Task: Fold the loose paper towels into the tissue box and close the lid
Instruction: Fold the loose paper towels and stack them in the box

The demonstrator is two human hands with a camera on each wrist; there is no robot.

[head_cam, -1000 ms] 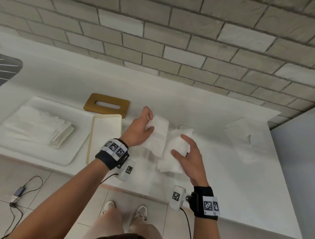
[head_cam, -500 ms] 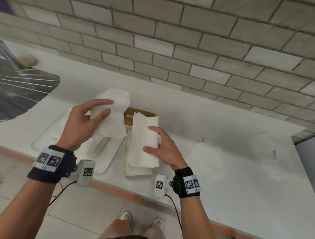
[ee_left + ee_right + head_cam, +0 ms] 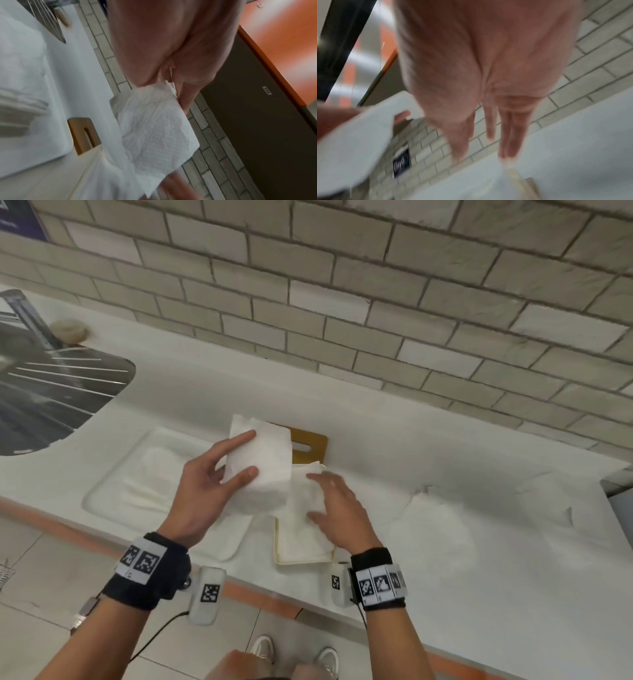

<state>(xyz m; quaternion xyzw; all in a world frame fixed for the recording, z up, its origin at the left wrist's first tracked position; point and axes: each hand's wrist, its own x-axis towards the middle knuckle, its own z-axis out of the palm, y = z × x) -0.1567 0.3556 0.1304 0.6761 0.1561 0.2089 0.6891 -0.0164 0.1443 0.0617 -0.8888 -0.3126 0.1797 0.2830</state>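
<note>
Kitchen: sink [image 3: 51, 392], tiled wall [image 3: 342, 285] (white counter [image 3: 445, 559])

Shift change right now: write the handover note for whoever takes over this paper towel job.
Left hand holds a folded paper towel in the air over the counter.
Right hand, fingers straight, presses a towel into the open cream tissue box.
Wooden lid lies off, behind the box.
More loose towels lie on the counter to the right.
Done: at least one towel in the box.
Left: add the held towel, fold the loose ones in, close the lid.
</note>
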